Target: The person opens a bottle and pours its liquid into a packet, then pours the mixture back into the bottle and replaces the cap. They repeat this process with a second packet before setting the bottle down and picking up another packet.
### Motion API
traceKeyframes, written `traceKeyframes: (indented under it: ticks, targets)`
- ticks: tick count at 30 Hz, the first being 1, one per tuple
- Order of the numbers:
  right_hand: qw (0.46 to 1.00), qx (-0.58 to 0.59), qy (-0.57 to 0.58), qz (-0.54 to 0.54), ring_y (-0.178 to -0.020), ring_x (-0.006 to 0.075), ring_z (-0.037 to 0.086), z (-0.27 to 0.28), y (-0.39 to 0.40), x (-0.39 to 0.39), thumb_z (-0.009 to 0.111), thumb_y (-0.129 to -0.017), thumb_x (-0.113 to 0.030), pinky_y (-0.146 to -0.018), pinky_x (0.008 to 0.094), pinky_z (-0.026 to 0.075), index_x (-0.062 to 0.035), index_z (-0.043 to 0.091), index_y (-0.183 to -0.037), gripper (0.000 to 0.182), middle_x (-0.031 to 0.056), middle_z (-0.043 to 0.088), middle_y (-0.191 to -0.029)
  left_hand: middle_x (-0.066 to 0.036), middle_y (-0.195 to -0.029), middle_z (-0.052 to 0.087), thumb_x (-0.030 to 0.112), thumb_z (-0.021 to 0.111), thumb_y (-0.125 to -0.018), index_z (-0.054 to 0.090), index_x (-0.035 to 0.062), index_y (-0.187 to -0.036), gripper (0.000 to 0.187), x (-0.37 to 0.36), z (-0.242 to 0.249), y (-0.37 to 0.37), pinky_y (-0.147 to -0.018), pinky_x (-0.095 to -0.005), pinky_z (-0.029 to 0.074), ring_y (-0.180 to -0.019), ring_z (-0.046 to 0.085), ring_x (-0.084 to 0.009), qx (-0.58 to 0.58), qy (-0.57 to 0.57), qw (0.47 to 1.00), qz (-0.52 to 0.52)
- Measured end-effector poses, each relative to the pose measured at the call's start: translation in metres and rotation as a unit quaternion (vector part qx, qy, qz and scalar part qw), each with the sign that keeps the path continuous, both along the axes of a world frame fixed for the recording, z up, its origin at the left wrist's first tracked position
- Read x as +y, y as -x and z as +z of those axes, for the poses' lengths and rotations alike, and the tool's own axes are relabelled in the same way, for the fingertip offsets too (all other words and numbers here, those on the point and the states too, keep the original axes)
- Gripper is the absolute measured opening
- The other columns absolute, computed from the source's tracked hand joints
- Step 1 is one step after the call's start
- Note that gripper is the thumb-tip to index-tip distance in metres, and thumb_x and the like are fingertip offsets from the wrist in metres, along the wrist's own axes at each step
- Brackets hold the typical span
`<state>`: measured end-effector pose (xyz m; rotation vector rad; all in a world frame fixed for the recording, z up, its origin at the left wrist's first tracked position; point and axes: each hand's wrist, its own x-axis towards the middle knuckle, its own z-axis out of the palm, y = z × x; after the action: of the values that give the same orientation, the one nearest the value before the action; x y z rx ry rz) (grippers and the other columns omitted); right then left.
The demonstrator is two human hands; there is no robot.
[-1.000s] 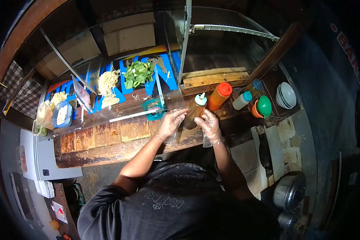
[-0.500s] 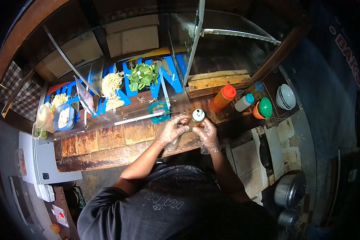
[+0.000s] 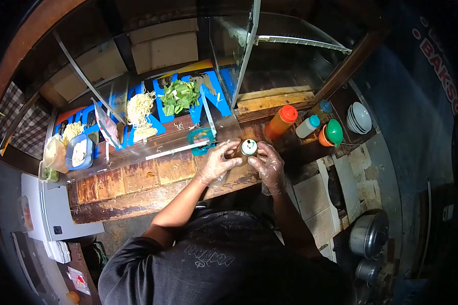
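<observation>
In the head view a small jar point(image 3: 249, 147) with a round white and pale-teal top stands between my two hands on the wooden counter. Dark marks show on its top. My left hand point(image 3: 222, 161), in a clear plastic glove, grips its left side with thumb and fingers. On the other side my right hand point(image 3: 269, 165), gloved the same way, closes on it with the thumb in front. The jar's lower part is mostly hidden. Just left of the jar lies a teal container point(image 3: 201, 140) with bits of food inside.
Behind a clear pane sit noodles point(image 3: 140, 109), chopped greens point(image 3: 180, 97) and a blue tub point(image 3: 80, 152). To the right stand an orange bottle point(image 3: 281, 122), a teal-capped bottle point(image 3: 308, 126), a green cup point(image 3: 334, 131) and stacked bowls point(image 3: 359, 118). Metal pots point(image 3: 369, 234) are lower right.
My right hand has shifted its hold, its fingers now higher along the jar's right side. The left hand stays at the jar. The view has turned slightly.
</observation>
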<state>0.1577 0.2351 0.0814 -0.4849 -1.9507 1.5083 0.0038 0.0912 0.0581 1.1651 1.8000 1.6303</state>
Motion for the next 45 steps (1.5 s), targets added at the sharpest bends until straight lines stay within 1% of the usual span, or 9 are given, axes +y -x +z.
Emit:
traceKeyframes:
  ticks: [2, 5, 8, 10, 13, 19, 31, 40, 45]
  targets:
    - [1.0, 0.005, -0.026, -0.001, -0.104, 0.0222, 0.065, 0.017, 0.002, -0.001, 0.081, -0.078, -0.005, -0.09, 0.0349, 0.056, 0.0041, 0.06, -0.123, 0.05, 0.0153, 0.062, -0.123, -0.021, -0.132, 0.061, 0.033, 0.079, -0.082, 0.059, 0.0043, -0.133, 0.062, 0.001, 0.004, 0.002, -0.101, -0.0385, 0.048, -0.119, 0.061, -0.0324, 0.028, 0.001, 1.0, -0.008]
    - [0.991, -0.039, -0.128, -0.002, -0.098, 0.0233, 0.066, 0.035, 0.006, -0.001, 0.083, -0.077, -0.008, -0.085, 0.0343, 0.057, 0.0039, 0.061, -0.12, 0.05, 0.0159, 0.064, -0.117, -0.018, -0.135, 0.059, 0.027, 0.079, -0.084, 0.058, 0.0037, -0.134, 0.06, 0.001, 0.024, -0.001, -0.098, -0.0364, 0.051, -0.117, 0.062, -0.0247, 0.072, 0.007, 0.997, -0.002]
    - [0.977, -0.059, -0.206, -0.016, -0.093, 0.0278, 0.067, 0.037, 0.01, 0.004, 0.084, -0.076, -0.015, -0.079, 0.0364, 0.056, 0.0007, 0.064, -0.116, 0.047, 0.0163, 0.065, -0.112, -0.02, -0.133, 0.06, 0.034, 0.077, -0.086, 0.057, 0.0038, -0.135, 0.061, 0.003, 0.032, 0.0, -0.099, -0.0381, 0.05, -0.12, 0.062, -0.0288, 0.116, 0.056, 0.992, 0.006]
    - [0.952, -0.14, -0.271, -0.006, -0.093, 0.0332, 0.066, 0.054, 0.011, 0.002, 0.082, -0.078, -0.024, -0.075, 0.0407, 0.055, -0.0025, 0.066, -0.112, 0.044, 0.0172, 0.066, -0.108, -0.019, -0.13, 0.062, 0.041, 0.076, -0.082, 0.059, 0.0062, -0.134, 0.065, 0.006, 0.036, 0.002, -0.102, -0.0406, 0.047, -0.121, 0.059, -0.0346, 0.162, 0.053, 0.985, 0.009]
    - [0.933, -0.181, -0.312, 0.01, -0.093, 0.0365, 0.066, 0.063, 0.016, 0.005, 0.079, -0.08, -0.031, -0.076, 0.0439, 0.054, -0.0046, 0.068, -0.106, 0.039, 0.0176, 0.068, -0.101, -0.017, -0.13, 0.062, 0.038, 0.076, -0.082, 0.059, 0.0074, -0.133, 0.062, 0.005, 0.046, 0.002, -0.102, -0.0405, 0.047, -0.12, 0.059, -0.035, 0.181, 0.063, 0.981, -0.005]
    - [0.931, -0.202, -0.303, 0.032, -0.088, 0.039, 0.067, 0.077, 0.019, 0.002, 0.078, -0.08, -0.034, -0.076, 0.0447, 0.054, -0.0037, 0.068, -0.097, 0.036, 0.0192, 0.069, -0.09, -0.016, -0.129, 0.063, 0.033, 0.078, -0.077, 0.061, 0.0067, -0.129, 0.061, 0.009, 0.048, 0.001, -0.101, -0.0408, 0.048, -0.118, 0.06, -0.0352, 0.188, 0.042, 0.981, -0.011]
    - [0.923, -0.214, -0.316, 0.042, -0.084, 0.0417, 0.066, 0.074, 0.028, 0.004, 0.077, -0.079, -0.033, -0.073, 0.0459, 0.054, -0.0023, 0.065, -0.092, 0.035, 0.0224, 0.067, -0.089, -0.018, -0.124, 0.066, 0.029, 0.086, -0.066, 0.064, 0.0056, -0.125, 0.067, 0.017, 0.04, -0.001, -0.099, -0.041, 0.049, -0.114, 0.063, -0.0351, 0.191, 0.056, 0.98, 0.011]
    - [0.905, -0.195, -0.364, 0.101, -0.09, 0.0394, 0.066, 0.069, 0.034, 0.022, 0.078, -0.077, -0.03, -0.079, 0.0452, 0.053, -0.0015, 0.067, -0.103, 0.04, 0.0208, 0.068, -0.094, -0.019, -0.121, 0.066, 0.027, 0.086, -0.063, 0.064, 0.0014, -0.122, 0.068, 0.021, 0.032, 0.0, -0.098, -0.039, 0.05, -0.111, 0.065, -0.0346, 0.151, 0.031, 0.988, 0.0]
    - [0.916, -0.18, -0.332, 0.138, -0.09, 0.0393, 0.066, 0.076, 0.032, 0.026, 0.078, -0.076, -0.027, -0.08, 0.0449, 0.053, -0.0027, 0.067, -0.105, 0.04, 0.0204, 0.068, -0.095, -0.02, -0.12, 0.067, 0.029, 0.086, -0.063, 0.064, 0.0006, -0.122, 0.069, 0.023, 0.037, 0.001, -0.098, -0.0391, 0.05, -0.109, 0.066, -0.0349, 0.13, 0.025, 0.991, -0.007]
